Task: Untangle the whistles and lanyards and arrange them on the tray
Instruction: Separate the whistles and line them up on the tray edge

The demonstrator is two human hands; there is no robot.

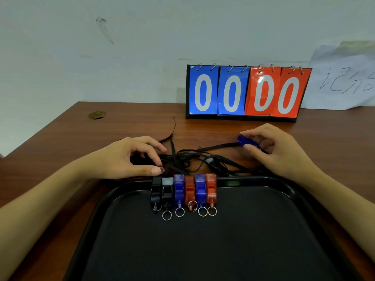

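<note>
Several whistles lie side by side at the far rim of the black tray (263, 220): a black whistle (155, 192), a black one with a grey tip (167, 191), two blue whistles (179, 189) and two orange whistles (211, 189), each with a metal ring. Behind the tray a tangle of black lanyards (188, 159) rests on the wooden table, with a dark whistle (215, 166) in it. My left hand (132, 157) pinches lanyard cords at the tangle's left side. My right hand (272, 147) holds a blue whistle (244, 139) whose lanyard runs back into the tangle.
A flip scoreboard (247, 92) reading 00 00 stands at the back of the table against the wall. White paper (345, 78) with writing leans at the far right. A cable hole (97, 115) sits at the back left of the table.
</note>
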